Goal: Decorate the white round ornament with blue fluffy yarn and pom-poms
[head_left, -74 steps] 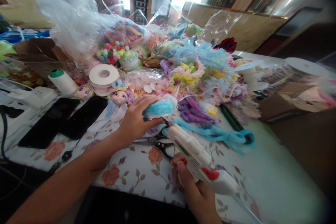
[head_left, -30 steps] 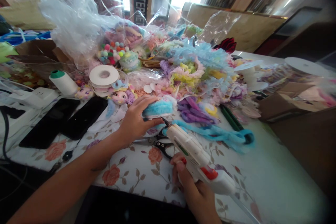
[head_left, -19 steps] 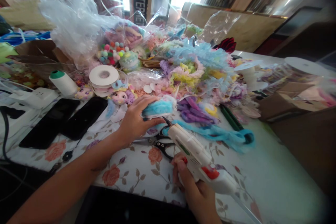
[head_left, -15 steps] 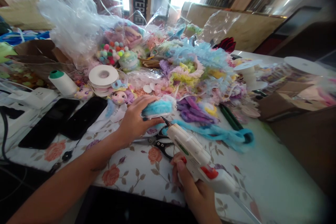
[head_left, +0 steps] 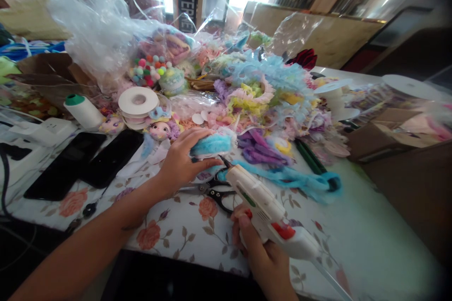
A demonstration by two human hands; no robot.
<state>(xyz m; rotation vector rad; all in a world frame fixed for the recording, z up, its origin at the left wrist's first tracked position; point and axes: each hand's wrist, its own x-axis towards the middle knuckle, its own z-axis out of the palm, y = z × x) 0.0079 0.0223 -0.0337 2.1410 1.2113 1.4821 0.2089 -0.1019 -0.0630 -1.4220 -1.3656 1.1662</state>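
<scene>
My left hand (head_left: 180, 162) grips a fuzzy blue piece with a white lacy edge (head_left: 212, 145), fingers over its top and thumb beneath. In my right hand (head_left: 259, 249) is a white hot glue gun (head_left: 259, 195) with a red trigger; a clear glue stick (head_left: 332, 280) sticks out of its back. The gun's dark nozzle points at the underside of the blue piece, close to my left thumb. Whether it touches cannot be made out. Black-handled scissors (head_left: 217, 193) lie on the cloth below the hands. A fuzzy blue strip (head_left: 300, 181) trails to the right.
A heap of lace trims (head_left: 268, 75) and plastic bags (head_left: 95, 23) fills the back of the flowered tablecloth (head_left: 169, 240). Two black phones (head_left: 67, 164), a thread cone (head_left: 83, 110) and a ribbon spool (head_left: 137, 101) are at left. A cardboard box (head_left: 391, 131) stands at right.
Hardly anything differs. Both hands, the blue piece and the glue gun hold nearly the same place; the view has shifted very slightly.
</scene>
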